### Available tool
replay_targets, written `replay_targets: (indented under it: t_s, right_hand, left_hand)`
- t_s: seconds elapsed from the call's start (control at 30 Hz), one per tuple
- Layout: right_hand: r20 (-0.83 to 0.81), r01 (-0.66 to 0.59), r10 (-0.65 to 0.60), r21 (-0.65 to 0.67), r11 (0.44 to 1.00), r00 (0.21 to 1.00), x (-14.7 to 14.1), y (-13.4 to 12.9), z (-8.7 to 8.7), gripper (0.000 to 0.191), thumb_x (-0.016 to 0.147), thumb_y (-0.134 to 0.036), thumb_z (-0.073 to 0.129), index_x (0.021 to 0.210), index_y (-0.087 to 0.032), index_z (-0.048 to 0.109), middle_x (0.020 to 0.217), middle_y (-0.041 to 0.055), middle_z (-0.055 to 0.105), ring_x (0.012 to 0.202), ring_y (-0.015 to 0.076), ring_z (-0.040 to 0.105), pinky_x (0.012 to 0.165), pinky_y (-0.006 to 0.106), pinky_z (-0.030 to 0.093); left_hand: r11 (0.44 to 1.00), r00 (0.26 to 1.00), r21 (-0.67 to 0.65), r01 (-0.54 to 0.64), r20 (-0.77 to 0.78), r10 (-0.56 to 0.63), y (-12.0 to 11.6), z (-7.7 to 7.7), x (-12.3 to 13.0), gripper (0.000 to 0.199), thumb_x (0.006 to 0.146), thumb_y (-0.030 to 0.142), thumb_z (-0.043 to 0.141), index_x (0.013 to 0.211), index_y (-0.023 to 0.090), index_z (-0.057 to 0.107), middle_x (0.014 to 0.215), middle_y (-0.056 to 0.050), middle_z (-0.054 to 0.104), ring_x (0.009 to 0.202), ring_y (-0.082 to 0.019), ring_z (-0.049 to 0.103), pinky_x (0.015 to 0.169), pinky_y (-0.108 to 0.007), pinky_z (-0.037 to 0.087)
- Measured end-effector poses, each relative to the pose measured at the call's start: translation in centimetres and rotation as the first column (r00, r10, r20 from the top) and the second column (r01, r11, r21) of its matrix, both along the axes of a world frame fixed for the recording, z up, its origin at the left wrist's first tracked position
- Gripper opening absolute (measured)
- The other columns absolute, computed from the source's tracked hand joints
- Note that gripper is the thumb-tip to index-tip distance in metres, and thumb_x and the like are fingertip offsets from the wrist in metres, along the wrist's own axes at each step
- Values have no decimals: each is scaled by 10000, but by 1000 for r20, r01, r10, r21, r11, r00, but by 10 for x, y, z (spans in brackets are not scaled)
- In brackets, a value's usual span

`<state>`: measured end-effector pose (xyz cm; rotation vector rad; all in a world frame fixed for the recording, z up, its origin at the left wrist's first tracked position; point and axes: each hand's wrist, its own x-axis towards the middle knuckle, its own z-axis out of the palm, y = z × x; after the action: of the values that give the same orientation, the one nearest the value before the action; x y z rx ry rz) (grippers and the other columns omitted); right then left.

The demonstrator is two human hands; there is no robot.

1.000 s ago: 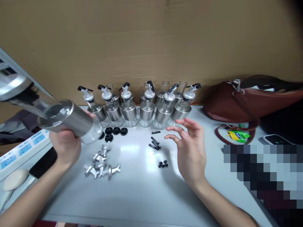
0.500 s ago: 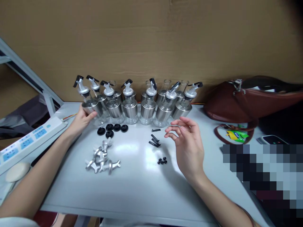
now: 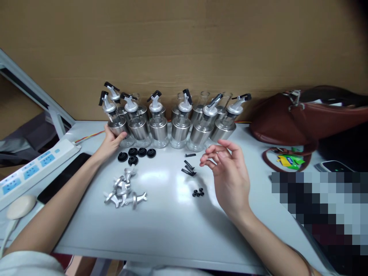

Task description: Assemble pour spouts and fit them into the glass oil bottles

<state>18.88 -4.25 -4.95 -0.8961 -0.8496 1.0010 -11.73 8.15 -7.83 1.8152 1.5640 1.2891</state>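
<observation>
My left hand is wrapped round an oil bottle with a steel sleeve and a pourer, upright at the left end of the front row. Several similar oil bottles stand beside it, topped with silver pourers and black flip levers. My right hand hovers palm inward, fingers loosely curled and apart, with nothing in it. Left of it lie black levers and small black caps. Black ribbed stoppers rest in front of the bottles on the left, and silver pourer bodies are heaped nearer me.
A white power strip, a black phone and a white round charger lie on the left. Cardboard rises behind the bottles. At the right are a brown bag and a green-yellow packet.
My left hand has moved the oil bottle rightward, closer to its neighbour in the front row. The right hand stays nearly where it was. The view has shifted slightly.
</observation>
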Motion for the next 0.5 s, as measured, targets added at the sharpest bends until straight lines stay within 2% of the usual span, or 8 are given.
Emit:
replay_targets:
  t_s: [0.1, 0.17, 0.23, 0.3, 0.37, 0.4, 0.43, 0.5]
  right_hand:
    - [10, 1, -1, -10, 1000, 1000, 0, 0, 0, 171, 828, -258, 564, 990, -255, 512, 815, -31, 584, 646, 117, 613, 626, 287, 504]
    - [22, 16, -16, -10, 1000, 1000, 0, 0, -1, 178, 819, -260, 576, 987, -255, 516, 824, -32, 580, 646, 117, 609, 631, 290, 508]
    - [41, 38, -37, -3, 999, 998, 1, 1, -1, 185, 816, -255, 581, 992, -253, 524, 854, -27, 577, 653, 114, 605, 633, 287, 511]
    - [63, 53, -54, 15, 998, 997, 0, 1, -1, 181, 818, -244, 571, 995, -252, 532, 876, -22, 571, 663, 111, 603, 631, 282, 513]
    - [79, 63, -66, 32, 997, 995, 0, 1, 0, 164, 820, -232, 558, 982, -252, 540, 872, -21, 566, 664, 110, 600, 627, 279, 515]
    - [83, 66, -69, 37, 997, 994, 0, 0, 1, 154, 815, -228, 560, 967, -251, 545, 861, -22, 566, 660, 110, 597, 624, 279, 516]
    - [87, 67, -70, 42, 997, 994, -1, 0, 1, 144, 810, -224, 567, 951, -249, 553, 848, -23, 567, 655, 110, 594, 622, 279, 516]
    - [100, 73, -79, 58, 996, 992, -1, -1, 1, 120, 807, -216, 583, 923, -244, 568, 838, -21, 574, 655, 111, 589, 623, 280, 514]
  left_hand:
    - [1000, 1000, -22, -4, 9, 5, -3, -2, 3, 428, 914, 350, 592, 1286, 171, 481, 1326, -115, 500, 1182, -291, 521, 973, -518, 457]
    - [999, 1000, -43, -3, 11, 4, -10, -3, 3, 535, 902, 377, 604, 1336, 181, 362, 1333, -132, 475, 1198, -283, 507, 971, -492, 459]
    - [999, 1000, -47, -14, -1, 14, -23, -1, 1, 688, 872, 414, 637, 1361, 219, 195, 1386, -153, 391, 1274, -273, 435, 992, -458, 438]
    - [999, 998, -28, -36, -42, 35, -44, 4, -1, 768, 836, 443, 670, 1345, 274, 121, 1444, -153, 271, 1341, -272, 336, 1013, -446, 407]
    - [1000, 992, -23, -19, -124, 16, -66, 13, -4, 676, 820, 448, 677, 1316, 299, 242, 1397, -118, 321, 1300, -284, 358, 1005, -460, 398]
    - [999, 984, -51, 16, -177, -24, -77, 17, -5, 535, 823, 440, 671, 1253, 292, 390, 1324, -92, 406, 1246, -289, 403, 1002, -467, 393]
    - [993, 970, -99, 68, -225, -89, -85, 21, -6, 395, 820, 432, 671, 1156, 280, 529, 1232, -71, 485, 1181, -291, 455, 990, -465, 403]
    - [959, 926, -209, 193, -284, -248, -97, 26, -7, 231, 823, 434, 656, 979, 264, 675, 1095, -54, 571, 1071, -279, 533, 966, -440, 428]
